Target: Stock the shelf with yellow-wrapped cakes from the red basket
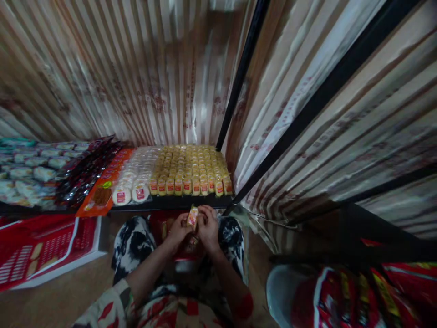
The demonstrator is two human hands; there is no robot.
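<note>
Oblong packet (193, 217), bare hands (209, 228), striped sheeting (136, 68)

Can't read the held packet (193, 217), way too blurry tbh. Can't see the whole red basket (56, 241), cut off left.

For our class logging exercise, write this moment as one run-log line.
Left hand: on packet; right hand: on same packet; shelf: packet rows; red basket: at left

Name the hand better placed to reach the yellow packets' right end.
Probably the right hand: it sits nearer that end of the yellow packets; the left hand is on the far side of the held packet.
</note>
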